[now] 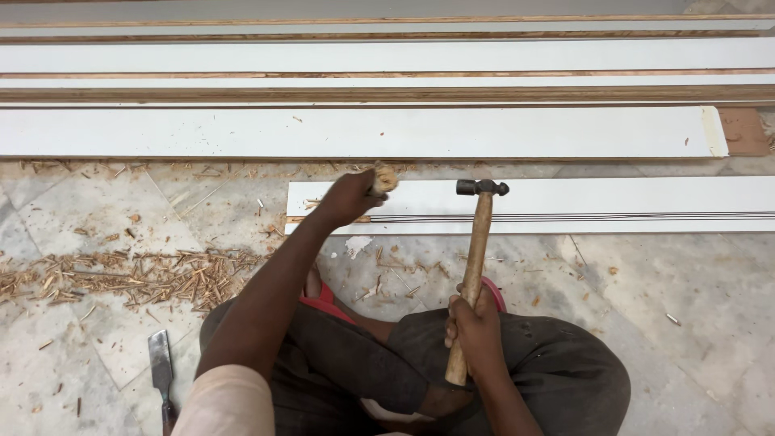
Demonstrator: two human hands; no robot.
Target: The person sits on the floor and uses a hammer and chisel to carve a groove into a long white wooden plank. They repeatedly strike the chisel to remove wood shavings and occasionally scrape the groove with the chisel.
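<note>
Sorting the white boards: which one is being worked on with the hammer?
The short board nearest the person, with dark lines along it. The left hand holds a wooden-handled tool on its end; the others lie farther back, untouched.

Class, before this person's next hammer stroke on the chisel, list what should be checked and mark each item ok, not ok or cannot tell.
1. Right hand closed around the hammer handle: ok.
2. Left hand grip on the wooden-handled chisel: ok.
3. Hammer head raised apart from the chisel top: ok.
4. Chisel tip placed on the white board: cannot tell, hand hides it.
5. Spare chisel lying clear of the legs: ok.
6. Floor free of wood chips: not ok.
</note>
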